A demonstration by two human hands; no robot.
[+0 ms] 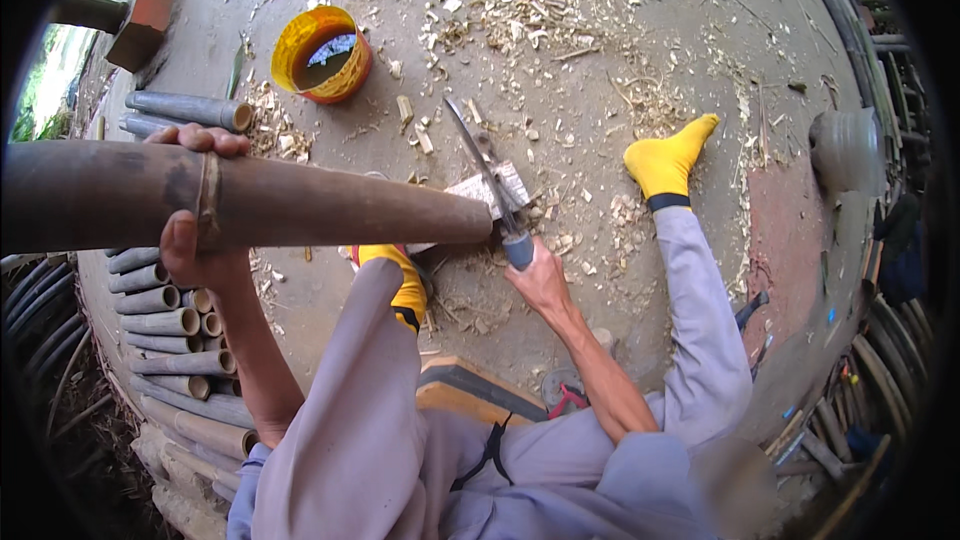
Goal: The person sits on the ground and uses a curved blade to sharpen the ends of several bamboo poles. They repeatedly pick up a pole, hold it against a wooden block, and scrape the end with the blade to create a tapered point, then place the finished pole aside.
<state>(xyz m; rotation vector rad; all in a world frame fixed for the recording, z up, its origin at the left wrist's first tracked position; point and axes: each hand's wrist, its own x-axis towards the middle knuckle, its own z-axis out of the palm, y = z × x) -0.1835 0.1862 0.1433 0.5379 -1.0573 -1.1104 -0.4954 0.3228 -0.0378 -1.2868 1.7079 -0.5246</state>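
A big brown bamboo pole (340, 202) is gripped by the left hand (208, 265) from the left edge to the middle of the frame, and a knife (472, 145) is held by its handle in the right hand (541, 275) beside the pole's end. Wood chips (540, 12) are scattered up top, so some cutting seems done, but how much is left cannot be told.

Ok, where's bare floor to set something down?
Mostly bare floor lies between the yellow bucket and reddish block, and on the reddish patch between the right leg and grey container. Crowded: wood chips beyond the curved blade, stacked bamboo at left.
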